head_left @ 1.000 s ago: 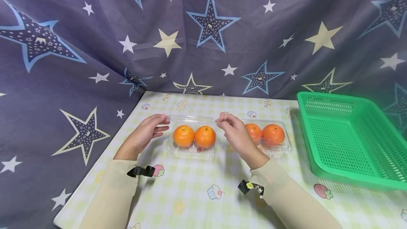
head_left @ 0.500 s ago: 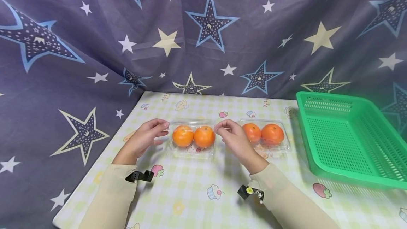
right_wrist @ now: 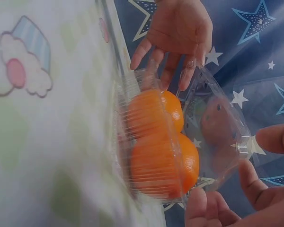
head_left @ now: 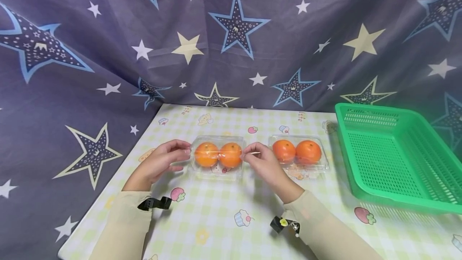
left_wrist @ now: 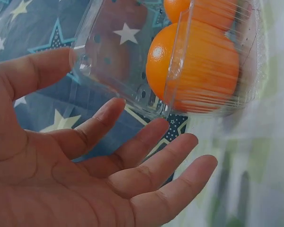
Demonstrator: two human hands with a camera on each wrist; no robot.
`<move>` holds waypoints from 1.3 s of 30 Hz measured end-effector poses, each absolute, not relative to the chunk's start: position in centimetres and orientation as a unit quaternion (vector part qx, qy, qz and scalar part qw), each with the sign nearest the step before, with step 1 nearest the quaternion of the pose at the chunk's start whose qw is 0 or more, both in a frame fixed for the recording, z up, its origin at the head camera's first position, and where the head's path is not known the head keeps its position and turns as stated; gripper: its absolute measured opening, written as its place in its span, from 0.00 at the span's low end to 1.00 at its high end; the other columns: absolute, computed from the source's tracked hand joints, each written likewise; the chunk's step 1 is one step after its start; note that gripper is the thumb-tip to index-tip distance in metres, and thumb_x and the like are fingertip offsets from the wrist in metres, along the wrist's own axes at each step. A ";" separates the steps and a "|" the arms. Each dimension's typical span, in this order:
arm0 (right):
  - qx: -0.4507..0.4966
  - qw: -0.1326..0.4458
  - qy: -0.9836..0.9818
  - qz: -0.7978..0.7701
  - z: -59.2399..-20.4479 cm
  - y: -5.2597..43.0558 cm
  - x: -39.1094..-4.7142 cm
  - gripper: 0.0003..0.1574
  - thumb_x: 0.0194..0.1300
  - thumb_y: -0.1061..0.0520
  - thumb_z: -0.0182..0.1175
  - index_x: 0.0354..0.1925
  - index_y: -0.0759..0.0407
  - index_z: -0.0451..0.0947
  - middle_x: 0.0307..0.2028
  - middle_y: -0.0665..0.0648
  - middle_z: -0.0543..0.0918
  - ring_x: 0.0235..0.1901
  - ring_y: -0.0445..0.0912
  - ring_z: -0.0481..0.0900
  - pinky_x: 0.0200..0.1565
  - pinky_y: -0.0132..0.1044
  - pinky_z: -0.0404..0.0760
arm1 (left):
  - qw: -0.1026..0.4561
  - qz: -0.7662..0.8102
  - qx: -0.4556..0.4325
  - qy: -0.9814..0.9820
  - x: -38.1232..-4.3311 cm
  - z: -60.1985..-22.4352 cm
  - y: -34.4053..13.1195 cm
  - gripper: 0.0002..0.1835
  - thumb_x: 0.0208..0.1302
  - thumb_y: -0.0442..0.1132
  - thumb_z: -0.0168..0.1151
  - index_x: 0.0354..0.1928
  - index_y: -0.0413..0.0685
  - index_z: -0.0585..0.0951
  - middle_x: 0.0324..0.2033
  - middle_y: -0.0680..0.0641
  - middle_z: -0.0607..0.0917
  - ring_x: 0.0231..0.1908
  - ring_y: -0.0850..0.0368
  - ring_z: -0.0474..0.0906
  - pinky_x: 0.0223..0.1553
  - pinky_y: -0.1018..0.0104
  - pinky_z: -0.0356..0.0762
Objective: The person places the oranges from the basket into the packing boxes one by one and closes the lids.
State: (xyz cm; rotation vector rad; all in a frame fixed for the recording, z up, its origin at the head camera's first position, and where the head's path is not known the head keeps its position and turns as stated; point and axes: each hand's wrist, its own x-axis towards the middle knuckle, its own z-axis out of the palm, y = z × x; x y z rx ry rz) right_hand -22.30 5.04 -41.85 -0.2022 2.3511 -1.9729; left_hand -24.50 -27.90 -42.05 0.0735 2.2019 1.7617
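A clear plastic clamshell container point(head_left: 216, 173) on the table holds two oranges point(head_left: 206, 155), side by side. Its hinged lid point(right_wrist: 217, 137) stands tilted over them, partly raised from the base. At the container's left end is my left hand point(head_left: 164, 163), fingers spread and loosely extended; in the left wrist view its thumb tip meets the lid's edge. My right hand point(head_left: 265, 166) is at the other end, its thumb and forefinger pinching the lid's near corner. Just right of that hand sits a second clamshell container point(head_left: 322, 167) with two oranges point(head_left: 308, 152) inside.
A green slotted plastic basket point(head_left: 404, 202) stands at the table's right side. A checked cloth with printed cakes and strawberries covers the table point(head_left: 202, 216). Behind and to the left hangs a dark star-patterned curtain point(head_left: 151, 23).
The lid of the left container has come down and forward over the two oranges, both hands moving down and slightly toward me along with it. The second container and basket stay put.
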 end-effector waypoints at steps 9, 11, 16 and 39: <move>-0.068 0.037 0.777 -0.625 -42.4 5.1 -22.0 0.12 0.63 0.59 0.65 0.44 0.62 0.79 0.44 0.59 0.81 0.40 0.47 0.81 0.42 0.36 0.77 | 0.161 0.613 0.031 0.773 -24.0 -42.3 -28.1 0.29 0.70 0.40 0.67 0.68 0.40 0.70 0.67 0.38 0.73 0.61 0.48 0.76 0.59 0.37 0.77; -0.065 0.041 0.777 -0.625 -42.5 5.1 -22.1 0.12 0.63 0.59 0.65 0.45 0.62 0.78 0.45 0.59 0.80 0.40 0.47 0.81 0.42 0.36 0.78 | 0.163 0.611 0.034 0.774 -24.0 -42.3 -28.1 0.29 0.70 0.38 0.67 0.69 0.39 0.70 0.68 0.37 0.72 0.60 0.49 0.77 0.60 0.37 0.77; -0.063 0.047 0.777 -0.625 -42.7 5.0 -21.9 0.15 0.62 0.60 0.65 0.46 0.64 0.77 0.46 0.60 0.80 0.40 0.47 0.80 0.41 0.36 0.78 | 0.171 0.610 0.039 0.772 -24.0 -42.4 -28.3 0.31 0.68 0.37 0.68 0.70 0.39 0.68 0.67 0.35 0.71 0.58 0.49 0.79 0.59 0.38 0.77; -0.027 0.090 0.771 -0.629 -43.6 4.8 -21.4 0.29 0.64 0.57 0.63 0.59 0.68 0.68 0.46 0.61 0.74 0.43 0.49 0.78 0.42 0.44 0.86 | 0.209 0.596 0.027 0.775 -24.4 -43.4 -28.9 0.36 0.65 0.38 0.69 0.69 0.36 0.63 0.48 0.46 0.81 0.46 0.47 0.82 0.42 0.56 0.84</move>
